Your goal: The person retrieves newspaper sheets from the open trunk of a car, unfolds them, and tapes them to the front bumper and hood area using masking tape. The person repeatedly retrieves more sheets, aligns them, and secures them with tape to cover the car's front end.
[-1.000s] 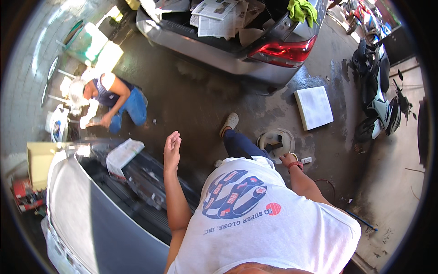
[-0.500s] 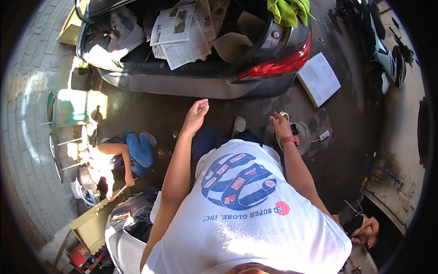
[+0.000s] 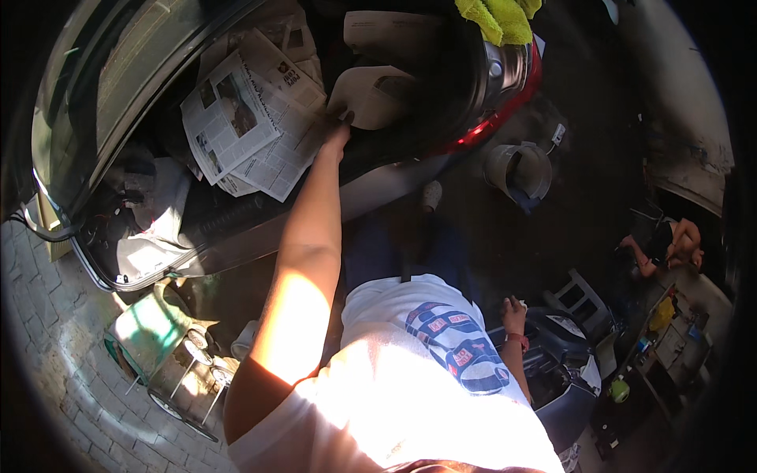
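Inside the open car trunk, my left hand reaches to the right edge of some spread newspapers. Its fingers are in shadow, beside a curved tan sheet, so I cannot tell whether they grip anything. Down at my right side, my right hand is closed with curled fingers, a red watch on its wrist. Something small and pale shows at its fingertips, too small to name. A motorcycle stands close beside that hand.
A bucket stands on the dark floor, right of the bumper. A yellow-green cloth hangs over the car's corner by the red tail light. At lower left is a green cart. Another person is at far right.
My view has turned and come closer to the trunk. My left hand has gone from in front of the bumper to the newspapers. My right hand has moved back from the bucket.
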Available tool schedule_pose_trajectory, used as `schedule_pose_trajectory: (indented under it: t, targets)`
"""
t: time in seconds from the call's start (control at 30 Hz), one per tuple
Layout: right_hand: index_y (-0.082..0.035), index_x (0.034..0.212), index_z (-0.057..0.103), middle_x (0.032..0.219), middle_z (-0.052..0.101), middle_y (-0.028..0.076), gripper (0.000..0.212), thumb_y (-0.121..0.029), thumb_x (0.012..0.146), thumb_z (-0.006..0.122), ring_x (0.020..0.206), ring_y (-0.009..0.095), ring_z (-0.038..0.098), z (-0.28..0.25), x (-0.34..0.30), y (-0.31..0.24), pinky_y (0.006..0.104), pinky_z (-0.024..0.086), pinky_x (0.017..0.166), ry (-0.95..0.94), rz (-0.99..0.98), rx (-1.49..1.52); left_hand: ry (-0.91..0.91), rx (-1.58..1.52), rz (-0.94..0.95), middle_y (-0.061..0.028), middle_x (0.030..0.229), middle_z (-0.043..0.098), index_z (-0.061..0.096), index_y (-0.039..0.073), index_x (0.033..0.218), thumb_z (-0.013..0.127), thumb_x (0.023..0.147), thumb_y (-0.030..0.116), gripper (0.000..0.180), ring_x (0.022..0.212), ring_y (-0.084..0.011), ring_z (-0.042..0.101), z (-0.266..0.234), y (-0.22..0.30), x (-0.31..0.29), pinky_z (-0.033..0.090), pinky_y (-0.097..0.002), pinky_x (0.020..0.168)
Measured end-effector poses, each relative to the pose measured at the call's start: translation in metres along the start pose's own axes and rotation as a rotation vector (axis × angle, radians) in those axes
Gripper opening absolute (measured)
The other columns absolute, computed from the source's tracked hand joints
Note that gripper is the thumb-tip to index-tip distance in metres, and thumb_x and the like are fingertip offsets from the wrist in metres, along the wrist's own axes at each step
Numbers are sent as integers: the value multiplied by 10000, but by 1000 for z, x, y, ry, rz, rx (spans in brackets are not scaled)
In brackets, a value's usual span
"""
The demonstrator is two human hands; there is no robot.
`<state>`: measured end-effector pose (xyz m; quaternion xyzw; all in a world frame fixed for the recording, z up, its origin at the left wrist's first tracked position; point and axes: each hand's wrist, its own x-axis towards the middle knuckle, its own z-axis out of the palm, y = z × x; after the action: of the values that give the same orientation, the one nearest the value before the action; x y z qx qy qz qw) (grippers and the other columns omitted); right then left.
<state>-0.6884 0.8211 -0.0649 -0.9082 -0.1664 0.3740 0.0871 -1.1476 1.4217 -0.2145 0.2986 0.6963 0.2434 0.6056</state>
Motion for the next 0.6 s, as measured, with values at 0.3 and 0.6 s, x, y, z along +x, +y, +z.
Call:
schedule_pose_trajectory:
  t: [0.3, 0.6]
  targets:
    - [97, 1420, 684, 1311, 720, 377, 552, -336, 1077, 668, 1319, 485, 677, 79, -144, -76, 480, 532, 1125, -127, -96, -288, 151, 378, 672, -258, 1152, 801, 798, 91, 1292, 784, 1015, 248, 319, 1130, -348, 786, -11, 62, -40, 595, -447, 933]
    - [85, 1463, 651, 1318, 721, 364, 574, -342, 1082, 687, 1307, 484, 680, 102, -93, -177, 491, 533, 1118, -111, -290, -225, 471, -199, 591, -65, 1047, 772, 803, 60, 1302, 697, 1035, 41, 287, 837, -143, 663, -170, 130, -84, 532, -340, 749]
